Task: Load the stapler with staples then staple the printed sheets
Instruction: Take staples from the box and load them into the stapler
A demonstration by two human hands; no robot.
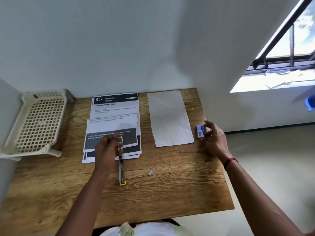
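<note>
nearest us, the stapler (121,165) lies opened flat on the worktop (170,193), long axis running away from us onto the printed sheets (115,116). our left hand (106,147) grips its far end. our right hand (214,137) pinches the staple box (200,131), well apart to the right; a loose staple strip (150,172) lies between.

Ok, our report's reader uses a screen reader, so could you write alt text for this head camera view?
At a wooden table, a person's left hand holds an opened-out stapler over a stack of printed sheets, while the right hand touches a small blue staple box. A blank sheet lies between; a plastic basket sits far left.
</note>
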